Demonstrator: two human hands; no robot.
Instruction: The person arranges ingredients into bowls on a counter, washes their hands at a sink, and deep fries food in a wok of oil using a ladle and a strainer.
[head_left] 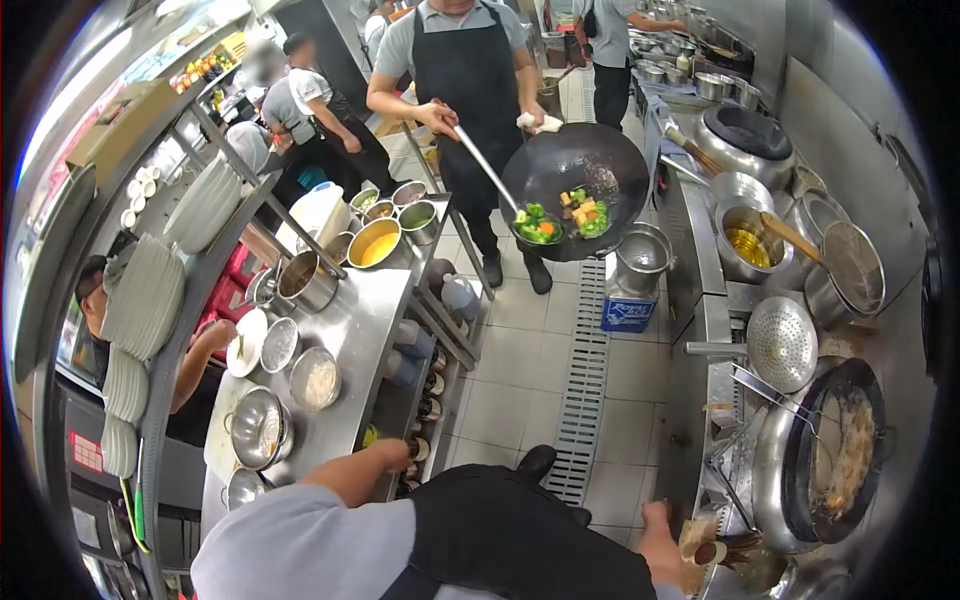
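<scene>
My left hand (395,455) is low at the left, beside the steel table's edge and next to the bottles (417,448) on the shelf below. Its fingers are too small and hidden to show whether they grip anything. My right hand (655,514) hangs at the lower right near the stove front, with its fingers not clear. Ahead, a co-worker in a black apron tilts a wok (620,165), holding its rim with a white cloth. That person's other hand holds a ladle (485,170), its bowl full of broccoli and carrot (538,224); more vegetables (585,212) lie in the wok.
The steel table (345,410) at left carries bowls, pots and a yellow liquid pan (374,243). Plates (143,295) stack on a rack. At right are an oil pot (748,243), a strainer (782,347) and a wok (840,450). A blue tin (628,312) stands beside the floor drain (580,400).
</scene>
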